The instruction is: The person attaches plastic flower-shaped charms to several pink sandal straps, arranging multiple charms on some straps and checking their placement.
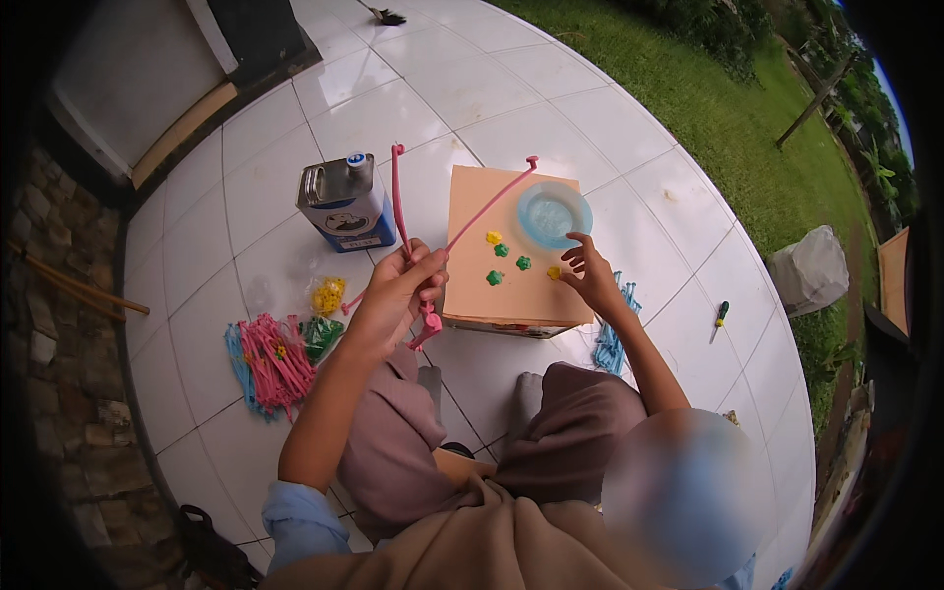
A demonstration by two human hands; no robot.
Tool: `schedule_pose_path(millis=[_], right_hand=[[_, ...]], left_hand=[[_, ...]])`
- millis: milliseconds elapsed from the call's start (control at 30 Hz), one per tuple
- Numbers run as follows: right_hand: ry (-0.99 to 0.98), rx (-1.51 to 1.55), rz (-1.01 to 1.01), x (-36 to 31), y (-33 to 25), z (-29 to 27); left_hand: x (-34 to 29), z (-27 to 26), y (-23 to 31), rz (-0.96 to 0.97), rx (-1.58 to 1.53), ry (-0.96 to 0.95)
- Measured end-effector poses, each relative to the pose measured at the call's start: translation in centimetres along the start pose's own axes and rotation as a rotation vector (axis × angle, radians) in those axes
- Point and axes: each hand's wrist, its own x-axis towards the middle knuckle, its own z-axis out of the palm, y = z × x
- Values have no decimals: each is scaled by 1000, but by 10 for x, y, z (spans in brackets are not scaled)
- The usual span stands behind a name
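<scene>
My left hand (406,282) is closed around thin pink plastic sticks (398,197) with small knobbed ends. They fan out above the fist, and a pink end piece hangs below it. My right hand (592,280) is over the right side of a cardboard box (470,202), fingers spread and curved. Its thumb is at a small yellow flower-shaped piece (554,273); I cannot make out a firm grip. Green flower pieces (523,263) and another yellow flower piece (494,237) lie on the box top. A translucent blue bowl (525,216) stands at its far right corner.
A blue-and-white metal can (346,211) stands left of the box. Bundled pink sticks (275,359), blue sticks (236,369) and bags of yellow pieces (327,295) and green pieces (321,337) lie left. More blue sticks (610,344) and a screwdriver (722,317) lie right on white tiles.
</scene>
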Motion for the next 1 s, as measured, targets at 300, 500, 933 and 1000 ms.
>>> schedule_pose_path(millis=[300, 500, 933, 1000], right_hand=[[-21, -155, -180, -3, -9, 6], [131, 119, -420, -27, -134, -1], [120, -60, -620, -44, -172, 8], [141, -130, -700, -44, -176, 6]], left_hand=[[9, 1, -12, -61, -33, -28], [1, 11, -11, -7, 370, 133], [-4, 17, -3, -119, 494, -26], [-1, 12, -7, -90, 502, -25]])
